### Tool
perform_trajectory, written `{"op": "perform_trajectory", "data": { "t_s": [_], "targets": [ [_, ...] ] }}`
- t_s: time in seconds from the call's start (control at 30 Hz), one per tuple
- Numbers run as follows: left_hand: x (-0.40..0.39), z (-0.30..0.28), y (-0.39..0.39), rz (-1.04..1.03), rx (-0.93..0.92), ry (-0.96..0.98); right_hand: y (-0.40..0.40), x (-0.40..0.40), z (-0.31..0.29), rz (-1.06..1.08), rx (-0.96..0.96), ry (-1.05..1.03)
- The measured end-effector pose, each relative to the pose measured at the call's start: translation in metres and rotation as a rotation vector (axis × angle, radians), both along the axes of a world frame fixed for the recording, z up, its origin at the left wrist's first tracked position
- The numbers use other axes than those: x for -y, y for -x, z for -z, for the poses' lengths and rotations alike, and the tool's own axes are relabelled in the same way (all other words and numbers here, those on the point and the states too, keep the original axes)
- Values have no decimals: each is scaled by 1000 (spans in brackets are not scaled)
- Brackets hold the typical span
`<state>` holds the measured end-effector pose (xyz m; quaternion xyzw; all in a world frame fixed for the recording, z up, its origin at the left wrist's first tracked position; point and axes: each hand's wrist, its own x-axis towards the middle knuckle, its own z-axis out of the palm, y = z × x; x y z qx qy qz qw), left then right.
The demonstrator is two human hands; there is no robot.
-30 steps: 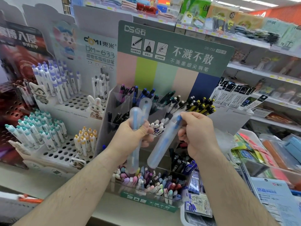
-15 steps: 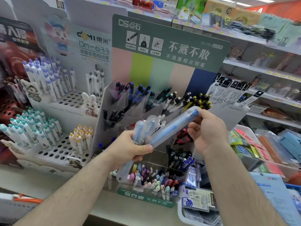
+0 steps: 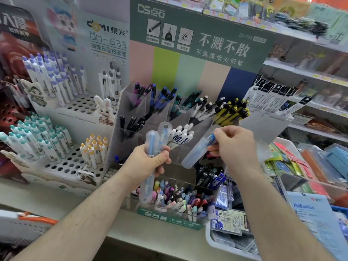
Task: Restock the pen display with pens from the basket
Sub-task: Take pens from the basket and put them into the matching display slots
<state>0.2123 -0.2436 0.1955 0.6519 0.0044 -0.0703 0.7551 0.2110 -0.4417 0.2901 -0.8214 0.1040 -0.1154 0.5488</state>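
My left hand [image 3: 146, 162] grips two blue pens in frosted plastic sleeves [image 3: 152, 146], held upright in front of the clear acrylic pen display [image 3: 130, 102]. My right hand [image 3: 235, 146] pinches the top end of a third sleeved blue pen [image 3: 197, 150], which slants down to the left. Both hands hover before the display's middle tier, next to its white-capped pens [image 3: 181, 135]. The display's upper tier holds purple, blue, green, white and yellow pens; its bottom tray [image 3: 169, 219] holds mixed pastel pens.
A white rack [image 3: 75, 108] of purple, teal and yellow-capped pens stands to the left. A white basket [image 3: 212, 240] with packaged refills sits at lower right. Boxed items [image 3: 273, 98] and shelves of stationery fill the right side. An orange-handled item [image 3: 35, 219] lies at lower left.
My right hand has turned the sleeved pen from nearly level to slanting down-left and now pinches its top end. The left hand with its two pens has stayed almost in place.
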Motion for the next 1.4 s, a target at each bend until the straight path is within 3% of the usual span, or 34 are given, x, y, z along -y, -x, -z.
{"op": "perform_trajectory", "data": {
  "t_s": [0.17, 0.5, 0.7, 0.87, 0.97, 1.07, 1.2, 1.27, 1.4],
  "targets": [
    [-1, 4, 1, 9, -20, -23, -3, -20, 33, -101, -77, 229],
    [-6, 7, 3, 32, -53, -29, -15, -27, 64, -72, -176, 270],
    [-2, 7, 5, 61, -59, -36, -10, -25, 66, -34, -91, 759],
    [0, 4, 5, 79, -73, -41, -15, -20, 60, 2, -77, 891],
    [2, -1, 6, 103, -68, -25, -12, -16, 57, 22, 45, 772],
    [5, -8, 9, 150, -81, 25, -8, -18, 45, -36, 161, 460],
    [9, -18, 14, 272, -93, 72, -3, -32, 27, -226, -17, 16],
    [12, -22, 16, 331, -78, 27, -1, -37, 25, -292, -60, -55],
    [10, -27, 19, 397, -121, -47, 1, -31, 22, -265, 46, -15]
  ]
}}
